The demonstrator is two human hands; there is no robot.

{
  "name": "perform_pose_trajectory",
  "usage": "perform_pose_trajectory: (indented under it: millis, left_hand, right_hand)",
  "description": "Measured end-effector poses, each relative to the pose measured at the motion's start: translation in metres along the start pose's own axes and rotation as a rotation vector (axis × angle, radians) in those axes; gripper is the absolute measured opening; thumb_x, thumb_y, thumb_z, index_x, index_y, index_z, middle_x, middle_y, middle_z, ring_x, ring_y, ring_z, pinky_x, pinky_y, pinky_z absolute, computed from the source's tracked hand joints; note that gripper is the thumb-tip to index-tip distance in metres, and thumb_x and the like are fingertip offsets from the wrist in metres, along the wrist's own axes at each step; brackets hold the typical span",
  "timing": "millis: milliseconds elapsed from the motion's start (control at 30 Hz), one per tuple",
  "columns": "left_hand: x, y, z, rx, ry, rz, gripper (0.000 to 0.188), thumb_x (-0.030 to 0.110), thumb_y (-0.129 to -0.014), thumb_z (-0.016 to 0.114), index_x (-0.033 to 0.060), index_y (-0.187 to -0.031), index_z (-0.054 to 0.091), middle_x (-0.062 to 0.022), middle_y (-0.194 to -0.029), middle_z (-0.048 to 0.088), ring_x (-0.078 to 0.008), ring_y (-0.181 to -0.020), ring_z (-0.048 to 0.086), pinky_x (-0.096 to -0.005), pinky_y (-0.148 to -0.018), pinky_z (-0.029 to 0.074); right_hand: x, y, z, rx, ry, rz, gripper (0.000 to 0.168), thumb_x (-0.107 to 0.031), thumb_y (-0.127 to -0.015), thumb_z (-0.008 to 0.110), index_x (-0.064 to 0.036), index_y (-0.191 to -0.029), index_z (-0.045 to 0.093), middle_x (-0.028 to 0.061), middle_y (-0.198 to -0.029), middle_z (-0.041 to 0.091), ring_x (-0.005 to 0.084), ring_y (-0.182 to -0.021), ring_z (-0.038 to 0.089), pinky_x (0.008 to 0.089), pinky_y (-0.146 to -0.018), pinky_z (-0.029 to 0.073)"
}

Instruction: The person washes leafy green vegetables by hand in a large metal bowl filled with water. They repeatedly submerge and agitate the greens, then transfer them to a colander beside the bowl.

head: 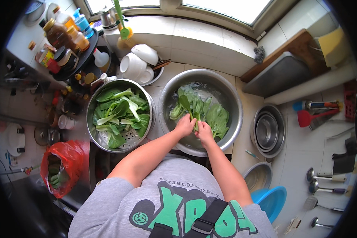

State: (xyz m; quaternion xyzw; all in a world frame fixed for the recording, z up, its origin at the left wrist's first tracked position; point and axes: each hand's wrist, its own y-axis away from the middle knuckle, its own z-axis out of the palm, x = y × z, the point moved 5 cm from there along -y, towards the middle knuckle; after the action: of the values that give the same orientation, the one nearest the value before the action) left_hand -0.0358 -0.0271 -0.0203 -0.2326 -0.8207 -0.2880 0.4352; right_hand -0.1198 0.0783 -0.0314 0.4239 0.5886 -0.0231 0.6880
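Both my hands are over the near part of a large stainless steel basin [238, 119] that holds water and leafy greens [218, 119]. My left hand [185, 125] and my right hand [204, 132] nearly touch, fingertips pinching the stems of a green leafy vegetable [185, 103] between them. Several more greens float in the water just beyond my fingers. To the left of the basin stands a perforated steel steamer pot [89, 119] with a heap of leafy greens [119, 110] in it.
White bowls [133, 66] and chopsticks stand behind the steamer pot. Sauce bottles [58, 32] crowd a black rack at the upper left. A red plastic bag [68, 157] with greens lies at the left. Nested steel bowls [282, 131], a blue plastic basin [273, 202] and cutting boards [278, 74] are at the right.
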Motion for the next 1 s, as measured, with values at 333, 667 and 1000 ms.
perform_pose_trajectory:
  millis: [333,667,1000]
  left_hand:
    - [0.021,0.011,-0.003,0.062,-0.046,0.209,0.023,0.019,-0.089,0.054,-0.0037,-0.091,0.053,-0.0281,-0.088,0.061,-0.0465,-0.088,0.057,-0.0515,-0.077,0.045]
    - [-0.006,0.005,0.010,-0.267,0.205,-0.272,0.026,0.018,-0.087,0.050,-0.0043,-0.084,0.062,-0.0184,-0.068,0.064,-0.0277,-0.058,0.064,-0.0398,-0.055,0.051]
    - [-0.027,-0.001,0.003,-0.076,-0.018,-0.347,0.029,0.018,-0.081,0.066,-0.0056,-0.098,0.065,-0.0212,-0.089,0.069,-0.0325,-0.084,0.068,-0.0410,-0.074,0.052]
  right_hand:
    - [-0.008,-0.007,-0.015,0.032,0.365,-0.169,0.026,-0.024,-0.089,0.060,0.002,-0.094,0.060,0.0141,-0.078,0.064,0.0186,-0.061,0.064,0.0317,-0.053,0.049]
    - [-0.005,0.008,0.009,0.060,-0.073,-0.148,0.015,-0.014,-0.093,0.056,0.000,-0.094,0.057,0.0070,-0.076,0.063,0.0142,-0.057,0.060,0.0252,-0.050,0.048]
    - [0.021,-0.001,0.021,0.022,-0.566,0.020,0.014,-0.012,-0.094,0.055,0.000,-0.099,0.057,0.0106,-0.092,0.065,0.0162,-0.075,0.062,0.0283,-0.064,0.052]
